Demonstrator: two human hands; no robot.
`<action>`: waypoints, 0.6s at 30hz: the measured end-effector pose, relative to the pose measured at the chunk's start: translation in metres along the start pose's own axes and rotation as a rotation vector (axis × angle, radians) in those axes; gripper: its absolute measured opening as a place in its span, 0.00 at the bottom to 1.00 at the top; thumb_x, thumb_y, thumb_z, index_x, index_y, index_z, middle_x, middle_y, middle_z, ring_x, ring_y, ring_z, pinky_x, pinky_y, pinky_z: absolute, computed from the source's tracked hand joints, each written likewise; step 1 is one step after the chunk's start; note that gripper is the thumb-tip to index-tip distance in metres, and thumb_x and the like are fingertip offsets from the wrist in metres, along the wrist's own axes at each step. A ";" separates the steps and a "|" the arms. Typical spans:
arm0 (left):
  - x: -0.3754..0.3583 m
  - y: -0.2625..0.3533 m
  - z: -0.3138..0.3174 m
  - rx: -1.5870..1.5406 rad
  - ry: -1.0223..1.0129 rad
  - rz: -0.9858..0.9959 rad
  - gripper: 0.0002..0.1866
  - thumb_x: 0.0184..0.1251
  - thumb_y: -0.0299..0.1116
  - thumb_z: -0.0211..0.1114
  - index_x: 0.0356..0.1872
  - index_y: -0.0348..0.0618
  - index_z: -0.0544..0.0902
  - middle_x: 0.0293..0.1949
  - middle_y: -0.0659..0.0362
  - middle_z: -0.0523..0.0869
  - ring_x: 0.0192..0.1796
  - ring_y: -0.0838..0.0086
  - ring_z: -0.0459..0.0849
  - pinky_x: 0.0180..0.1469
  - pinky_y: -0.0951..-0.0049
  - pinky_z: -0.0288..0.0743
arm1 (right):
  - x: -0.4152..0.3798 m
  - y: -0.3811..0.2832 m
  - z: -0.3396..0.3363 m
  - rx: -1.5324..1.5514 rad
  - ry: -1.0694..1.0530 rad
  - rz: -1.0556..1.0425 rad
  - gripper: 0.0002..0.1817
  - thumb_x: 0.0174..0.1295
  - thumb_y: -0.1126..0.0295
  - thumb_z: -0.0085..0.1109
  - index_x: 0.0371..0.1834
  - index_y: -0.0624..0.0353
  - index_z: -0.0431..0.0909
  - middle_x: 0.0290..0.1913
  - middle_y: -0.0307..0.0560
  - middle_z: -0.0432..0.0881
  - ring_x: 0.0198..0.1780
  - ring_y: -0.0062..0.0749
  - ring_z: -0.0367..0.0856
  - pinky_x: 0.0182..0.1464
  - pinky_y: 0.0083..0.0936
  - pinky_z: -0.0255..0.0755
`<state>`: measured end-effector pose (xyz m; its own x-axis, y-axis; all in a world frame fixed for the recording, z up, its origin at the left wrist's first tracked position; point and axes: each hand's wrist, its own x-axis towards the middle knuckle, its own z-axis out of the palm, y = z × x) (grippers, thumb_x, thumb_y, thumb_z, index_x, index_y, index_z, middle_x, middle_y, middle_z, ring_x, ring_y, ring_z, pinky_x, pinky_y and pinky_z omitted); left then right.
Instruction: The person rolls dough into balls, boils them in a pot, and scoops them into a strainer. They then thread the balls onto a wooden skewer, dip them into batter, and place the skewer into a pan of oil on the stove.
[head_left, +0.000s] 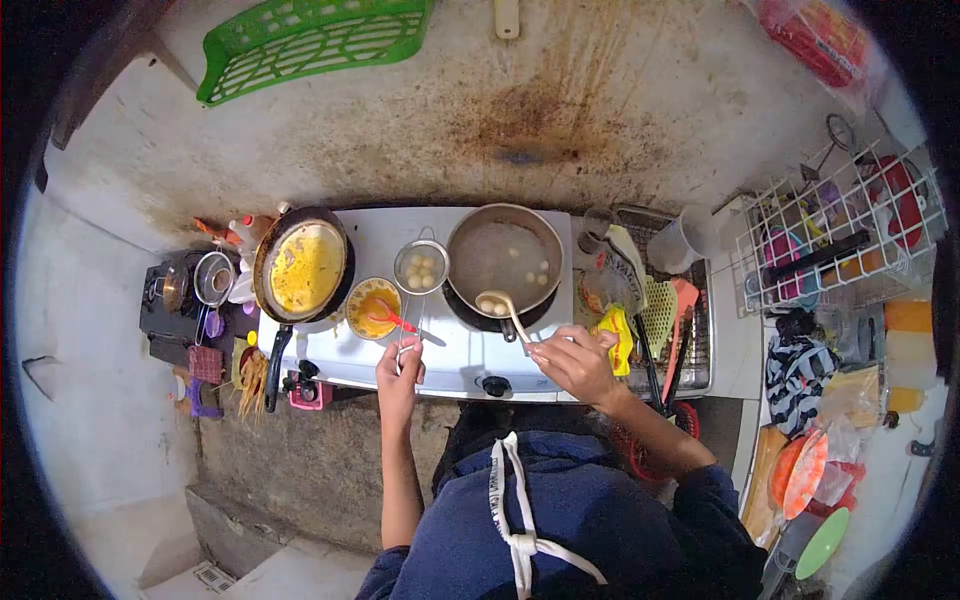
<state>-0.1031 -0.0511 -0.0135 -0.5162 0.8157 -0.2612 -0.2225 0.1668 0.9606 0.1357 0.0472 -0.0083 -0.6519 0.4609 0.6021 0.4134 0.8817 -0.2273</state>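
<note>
My left hand is closed on the handle of a small mesh strainer, which holds several pale balls just left of the pot. In my right hand is the handle of a ladle with a few balls in its bowl, over the near edge of the pot. Cloudy liquid fills the pot, and more balls float at its right side. A patterned bowl with yellow liquid and a red spoon stands beside my left hand.
On the stove's left burner, a black pan holds a yellow omelette. Right of the stove are a dish rack, a green perforated utensil and a yellow packet. A white wire basket hangs farther right.
</note>
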 end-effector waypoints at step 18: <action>-0.005 -0.001 0.003 0.028 -0.020 0.022 0.11 0.64 0.34 0.57 0.39 0.36 0.74 0.16 0.70 0.67 0.19 0.88 0.62 0.22 0.85 0.52 | -0.004 -0.007 -0.001 0.026 -0.041 -0.040 0.12 0.47 0.69 0.64 0.37 0.53 0.82 0.31 0.31 0.80 0.38 0.26 0.73 0.39 0.20 0.66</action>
<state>-0.0977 -0.0537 -0.0124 -0.5041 0.8302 -0.2381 -0.1876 0.1638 0.9685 0.1365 0.0389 -0.0082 -0.6937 0.4282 0.5792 0.3700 0.9017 -0.2235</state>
